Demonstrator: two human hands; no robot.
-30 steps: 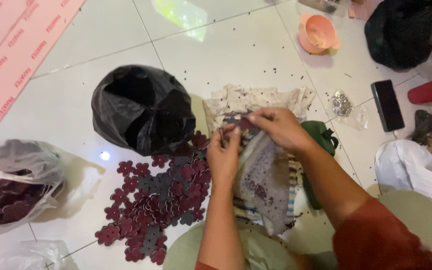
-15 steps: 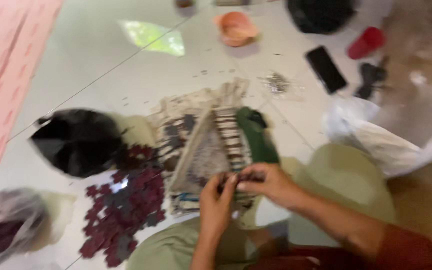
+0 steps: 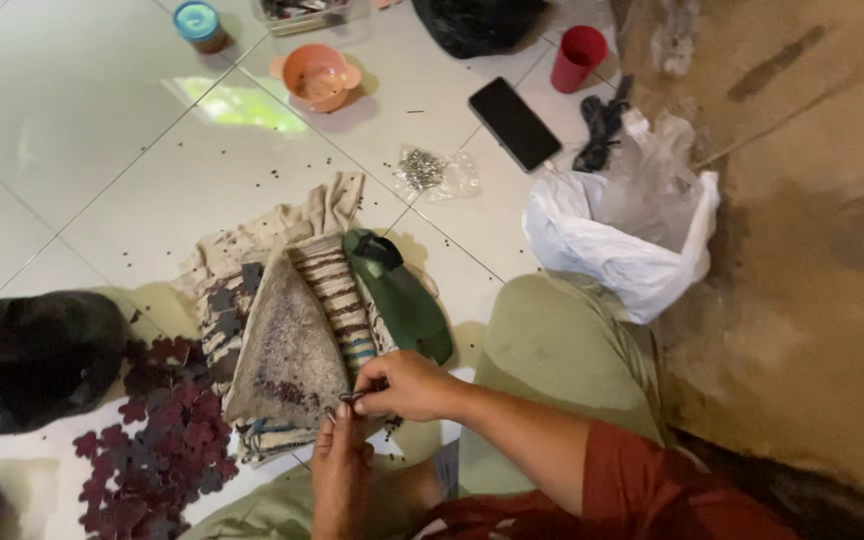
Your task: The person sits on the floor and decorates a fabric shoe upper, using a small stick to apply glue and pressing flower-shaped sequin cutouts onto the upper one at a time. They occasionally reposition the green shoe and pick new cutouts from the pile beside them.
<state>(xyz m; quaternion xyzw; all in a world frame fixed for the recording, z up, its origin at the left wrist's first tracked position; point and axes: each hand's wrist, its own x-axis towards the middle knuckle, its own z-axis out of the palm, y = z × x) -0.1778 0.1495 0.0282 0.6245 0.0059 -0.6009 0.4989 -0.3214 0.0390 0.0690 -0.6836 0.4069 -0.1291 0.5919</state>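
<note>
— What are the hands doing?

— The right hand (image 3: 407, 385), low in the middle of the frame, has its grip pressed together on a small dark piece (image 3: 352, 397); it is too small to make out its shape. The left hand (image 3: 340, 470), just below it, has thumb and forefinger pinched on the same piece from underneath.

— Where is that piece, exactly?

— Between the two hands, right at the lower edge of a grey, speckled, triangular fold of cloth (image 3: 287, 350). That cloth lies on a stack of striped woven fabric (image 3: 337, 295), with a dark green cloth (image 3: 402, 300) touching its right side.

— And further out?

— To the lower left, a heap of flat maroon flower-shaped cutouts (image 3: 162, 440) is spread on the white tiled floor (image 3: 102, 190). A black plastic bag (image 3: 32, 355), glossy and crumpled, sits at the left edge.

— Any packages?

— A small clear packet of silvery beads (image 3: 432, 170) lies above the centre. Right of it is a flat black phone (image 3: 514, 123). A crumpled white plastic bag (image 3: 612, 240) with a clear one on top sits at centre right. Along the top: a round orange plastic bowl (image 3: 319, 78), a jar with a blue lid (image 3: 199, 24), a red cup (image 3: 579, 56).

— And at the right of the frame?

— Rough bare brown floor (image 3: 812, 250).
</note>
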